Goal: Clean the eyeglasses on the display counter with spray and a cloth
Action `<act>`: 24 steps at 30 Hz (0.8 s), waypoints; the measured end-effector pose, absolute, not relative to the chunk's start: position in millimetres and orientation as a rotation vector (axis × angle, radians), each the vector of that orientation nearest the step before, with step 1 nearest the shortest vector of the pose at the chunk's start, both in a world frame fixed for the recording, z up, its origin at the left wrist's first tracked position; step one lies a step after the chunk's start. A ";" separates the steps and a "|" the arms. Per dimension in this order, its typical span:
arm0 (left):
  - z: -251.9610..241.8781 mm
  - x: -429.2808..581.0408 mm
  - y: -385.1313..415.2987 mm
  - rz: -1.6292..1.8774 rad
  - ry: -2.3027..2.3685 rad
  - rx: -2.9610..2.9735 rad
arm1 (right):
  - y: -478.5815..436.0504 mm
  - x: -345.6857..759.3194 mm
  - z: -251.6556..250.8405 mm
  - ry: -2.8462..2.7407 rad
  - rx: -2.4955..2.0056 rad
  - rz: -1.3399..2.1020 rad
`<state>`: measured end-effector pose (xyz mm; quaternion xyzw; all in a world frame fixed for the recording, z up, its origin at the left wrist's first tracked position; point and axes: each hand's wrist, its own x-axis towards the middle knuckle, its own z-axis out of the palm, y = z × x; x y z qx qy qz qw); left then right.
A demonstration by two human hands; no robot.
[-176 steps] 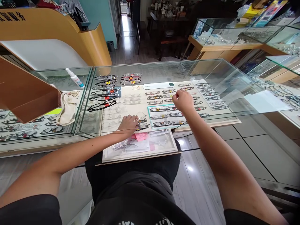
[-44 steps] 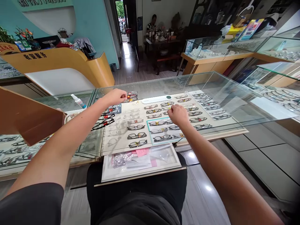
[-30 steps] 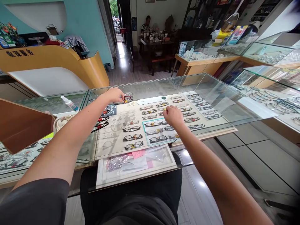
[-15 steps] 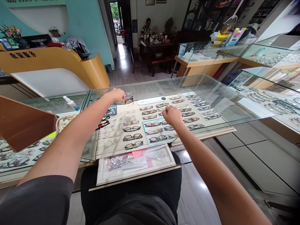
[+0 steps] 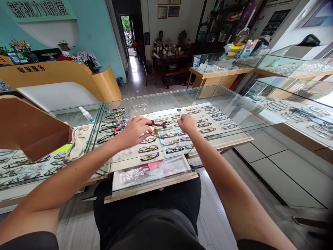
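My left hand [image 5: 133, 132] is over the glass display counter [image 5: 125, 166], its fingers pinched on a pair of dark reddish eyeglasses [image 5: 160, 125] that point to the right. A small yellow patch shows on the pair near my fingertips. My right hand [image 5: 187, 124] is curled into a fist above the counter, to the right of that pair. Whether anything is inside the fist is hidden. On the counter's left part lies a column of dark eyeglasses [image 5: 111, 130]; a light-framed pair [image 5: 139, 106] sits farther back. Rows of eyeglasses [image 5: 148, 149] show through the glass below.
An open drawer [image 5: 153, 187] with plastic bags juts out over my lap. To the left are a brown box [image 5: 33, 128], a beige cloth [image 5: 78, 140] and a spray bottle [image 5: 86, 114]. More glass cases [image 5: 223, 66] stand to the right. A person [image 5: 159, 40] sits far back.
My left hand has come back toward me from the far left of the counter, now with a pair of eyeglasses. My right hand stays closed in about the same place. The view has shifted slightly.
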<state>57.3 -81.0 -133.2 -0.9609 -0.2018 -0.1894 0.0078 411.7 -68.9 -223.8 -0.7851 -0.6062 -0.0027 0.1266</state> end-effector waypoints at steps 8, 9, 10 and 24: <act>-167.1 41.0 -185.3 -0.624 -0.615 -3.391 | -80.3 407.3 -223.6 -1.773 -2.267 -0.090; -170.3 40.9 -194.3 -0.567 -0.633 -3.473 | -82.2 406.9 -224.1 -1.781 -2.253 -0.099; -173.9 41.4 -201.7 -0.506 -0.653 -3.533 | -84.5 406.3 -224.7 -1.792 -2.234 -0.107; -309.5 72.6 -146.1 -0.131 -1.444 -3.278 | -119.1 363.6 -222.8 -1.903 -2.078 -0.002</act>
